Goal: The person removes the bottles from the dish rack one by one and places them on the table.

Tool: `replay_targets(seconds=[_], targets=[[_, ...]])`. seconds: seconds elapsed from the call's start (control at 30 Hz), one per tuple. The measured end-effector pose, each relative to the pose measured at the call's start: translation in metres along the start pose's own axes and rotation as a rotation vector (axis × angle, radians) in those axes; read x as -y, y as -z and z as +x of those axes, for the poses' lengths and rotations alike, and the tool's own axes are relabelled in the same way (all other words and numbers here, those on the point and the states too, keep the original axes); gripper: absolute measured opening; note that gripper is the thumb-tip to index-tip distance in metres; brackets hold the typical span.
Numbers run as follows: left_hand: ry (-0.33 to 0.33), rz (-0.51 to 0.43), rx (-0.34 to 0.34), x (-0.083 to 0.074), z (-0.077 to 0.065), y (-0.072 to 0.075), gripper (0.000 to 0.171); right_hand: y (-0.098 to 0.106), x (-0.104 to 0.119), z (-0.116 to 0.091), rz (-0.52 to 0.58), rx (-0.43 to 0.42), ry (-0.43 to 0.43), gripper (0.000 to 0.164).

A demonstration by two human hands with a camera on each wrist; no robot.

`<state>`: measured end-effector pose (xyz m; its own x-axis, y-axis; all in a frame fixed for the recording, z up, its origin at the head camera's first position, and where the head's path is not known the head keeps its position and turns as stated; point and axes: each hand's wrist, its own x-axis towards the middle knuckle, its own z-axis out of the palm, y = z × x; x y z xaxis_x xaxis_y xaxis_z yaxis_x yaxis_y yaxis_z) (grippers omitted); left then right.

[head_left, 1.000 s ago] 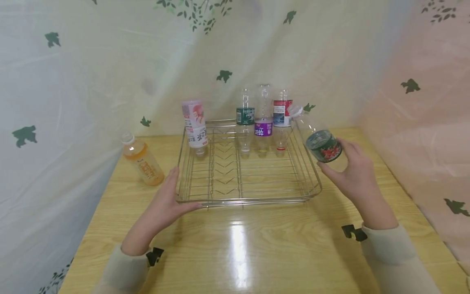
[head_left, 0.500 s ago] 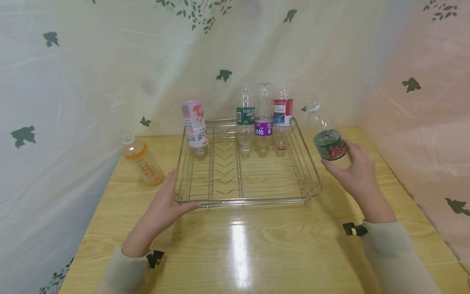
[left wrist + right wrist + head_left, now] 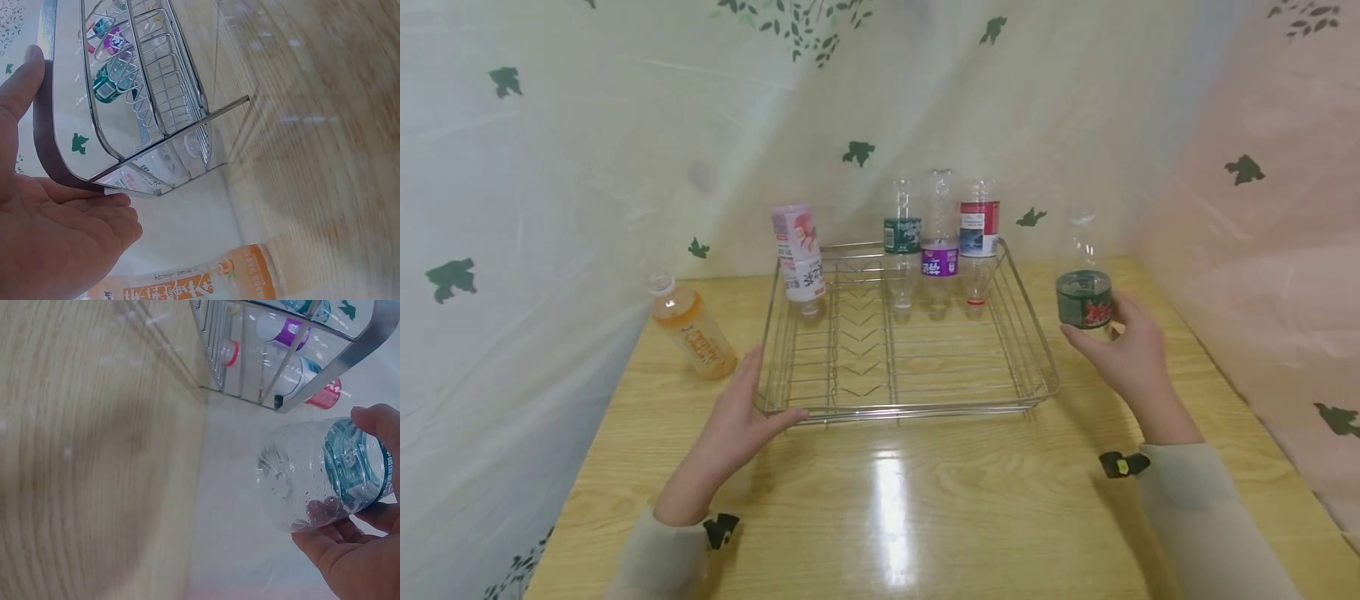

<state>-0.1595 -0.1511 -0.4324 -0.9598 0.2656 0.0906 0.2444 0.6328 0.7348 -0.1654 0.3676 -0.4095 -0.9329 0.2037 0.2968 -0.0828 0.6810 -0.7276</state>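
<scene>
My right hand (image 3: pixel 1131 350) holds a clear plastic bottle (image 3: pixel 1083 297) with a dark green label, thumb on one side and fingers on the other. The bottle stands upright, neck up, to the right of a wire dish rack (image 3: pixel 947 408). In the right wrist view the same bottle (image 3: pixel 290 472) is clear below its label. My left hand (image 3: pixel 733 417) rests against the rack's front left corner, thumb along the front and fingers along the left side. Left of the rack, an orange-labelled bottle (image 3: pixel 696 333) stands on the table.
Inside the rack, upside down, are a pink-and-white bottle (image 3: pixel 800 254), a green-labelled bottle (image 3: pixel 902 237), a purple-labelled bottle (image 3: pixel 939 260) and a red-labelled bottle (image 3: pixel 979 231). A patterned curtain (image 3: pixel 700 117) hangs behind the wooden table (image 3: pixel 820 508).
The green-labelled bottle in my right hand has moved right, away from the rack, and has gone from tilted to upright. My left hand has stayed at the rack's corner.
</scene>
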Motion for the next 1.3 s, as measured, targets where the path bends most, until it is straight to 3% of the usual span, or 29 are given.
replay_targets(seconds=[0.43, 0.73, 0.93, 1.3], targets=[[0.047, -0.006, 0.004, 0.004, 0.002, -0.002, 0.116, -0.005, -0.022, 0.003, 0.030, 0.044, -0.070, 0.079], [0.027, -0.039, -0.014, 0.003, 0.004, -0.003, 0.114, -0.008, -0.034, 0.007, 0.048, 0.090, -0.115, 0.081], [0.060, -0.014, -0.002, 0.004, 0.000, -0.001, 0.117, -0.013, -0.039, 0.010, 0.034, 0.124, -0.127, 0.086], [0.025, -0.025, -0.001, 0.003, 0.003, -0.002, 0.112, -0.015, -0.050, 0.009, 0.013, 0.159, -0.149, 0.085]])
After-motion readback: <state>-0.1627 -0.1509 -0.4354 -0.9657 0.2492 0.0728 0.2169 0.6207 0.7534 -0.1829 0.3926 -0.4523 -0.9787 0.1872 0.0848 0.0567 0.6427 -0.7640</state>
